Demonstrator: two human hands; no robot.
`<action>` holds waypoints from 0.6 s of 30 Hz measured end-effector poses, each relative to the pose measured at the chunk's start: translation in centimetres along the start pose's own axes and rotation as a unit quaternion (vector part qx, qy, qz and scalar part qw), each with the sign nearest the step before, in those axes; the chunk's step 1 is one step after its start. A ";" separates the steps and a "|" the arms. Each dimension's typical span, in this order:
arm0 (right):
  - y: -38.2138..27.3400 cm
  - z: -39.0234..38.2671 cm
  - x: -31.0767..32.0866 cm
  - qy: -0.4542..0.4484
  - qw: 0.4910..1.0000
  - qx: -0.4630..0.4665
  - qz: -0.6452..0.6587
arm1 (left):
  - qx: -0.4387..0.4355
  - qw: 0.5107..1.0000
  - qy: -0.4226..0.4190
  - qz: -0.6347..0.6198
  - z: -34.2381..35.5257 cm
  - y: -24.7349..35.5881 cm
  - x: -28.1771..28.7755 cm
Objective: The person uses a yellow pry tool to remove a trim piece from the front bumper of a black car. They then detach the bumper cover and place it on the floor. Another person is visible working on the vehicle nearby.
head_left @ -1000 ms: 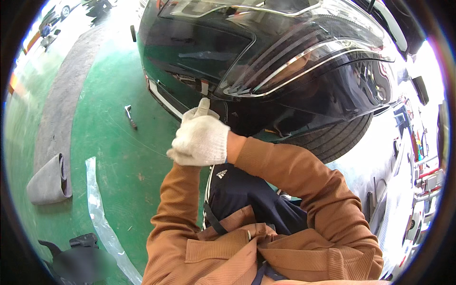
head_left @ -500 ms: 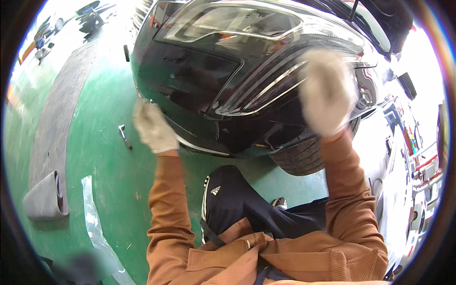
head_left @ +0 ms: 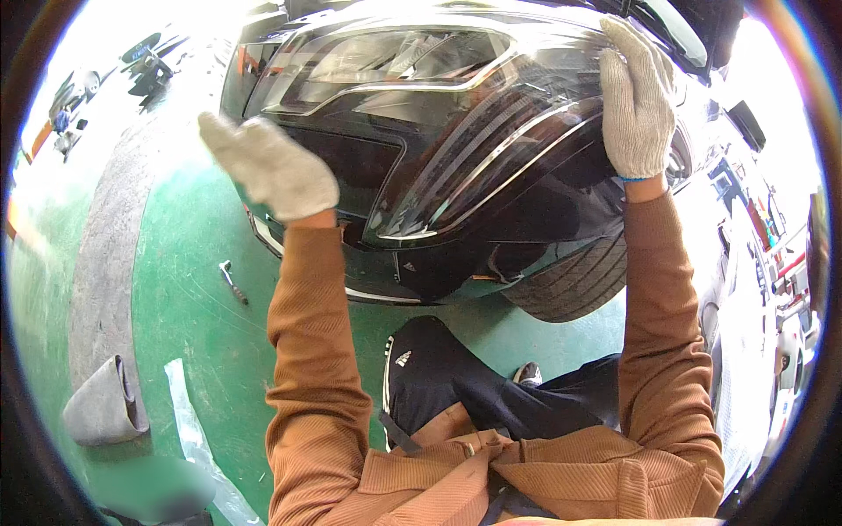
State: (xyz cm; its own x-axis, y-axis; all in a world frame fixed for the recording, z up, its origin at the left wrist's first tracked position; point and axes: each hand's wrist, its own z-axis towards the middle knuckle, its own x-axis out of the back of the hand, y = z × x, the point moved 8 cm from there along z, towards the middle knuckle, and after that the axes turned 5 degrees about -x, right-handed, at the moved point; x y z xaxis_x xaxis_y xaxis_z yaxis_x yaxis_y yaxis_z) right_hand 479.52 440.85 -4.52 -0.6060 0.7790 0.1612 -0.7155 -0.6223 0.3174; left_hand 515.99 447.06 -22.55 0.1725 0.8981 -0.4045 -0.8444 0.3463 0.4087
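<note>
Black car front [head_left: 456, 162] near gloved left hand [head_left: 274, 171] and right hand [head_left: 640, 114], fingers [head_left: 633, 46] of both outstretched, nearly together.

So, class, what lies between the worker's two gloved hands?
In the head view, the front of the dark car, including its clear headlight, fills the stretch between the left hand and the right hand.

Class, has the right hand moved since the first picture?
Yes: the right hand went rightward and upward, from left of the tyre to above its right end.
</note>
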 end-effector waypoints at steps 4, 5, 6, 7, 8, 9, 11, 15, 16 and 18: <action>-0.3 0.2 0.1 0.017 0.999 0.017 -0.029 | -0.081 0.996 0.019 0.019 2.5 2.8 -0.4; -1.4 0.9 0.1 0.005 1.000 -0.012 -0.005 | -0.091 0.995 -0.011 0.029 2.9 5.1 -2.0; -3.2 1.8 0.4 -0.014 0.999 -0.038 0.022 | -0.093 0.994 -0.041 0.044 3.2 5.9 -2.6; -3.8 1.8 0.9 -0.041 0.996 -0.064 0.039 | -0.112 0.991 -0.015 0.067 2.7 6.3 -2.4; -3.7 1.5 1.2 -0.039 0.996 -0.067 0.037 | -0.132 0.987 0.012 0.091 2.3 6.8 -2.0; -3.3 1.4 1.1 -0.037 0.996 -0.071 0.036 | -0.158 0.982 -0.012 0.102 2.0 7.5 -2.5; -3.0 1.2 1.1 -0.027 0.998 -0.053 0.035 | -0.215 0.970 -0.040 0.102 1.6 8.4 -2.9; -2.1 1.1 1.4 -0.031 0.997 -0.041 0.054 | -0.201 0.978 -0.001 0.062 -0.5 6.2 0.3; -1.8 0.6 1.7 -0.033 0.998 -0.043 0.037 | -0.164 0.986 -0.029 0.031 -1.9 6.0 0.8; -3.1 1.4 1.3 -0.016 0.998 -0.046 0.028 | -0.150 0.983 -0.098 0.032 -2.5 4.2 0.0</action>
State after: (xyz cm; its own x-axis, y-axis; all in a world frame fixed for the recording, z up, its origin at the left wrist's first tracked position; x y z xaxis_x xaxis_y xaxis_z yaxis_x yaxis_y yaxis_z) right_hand 481.40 443.89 -3.92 -0.6359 0.7439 0.2057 -0.7105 -0.6683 0.2204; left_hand 511.19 447.84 -22.94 0.1835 0.9605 -0.2091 -0.9631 0.2182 0.1574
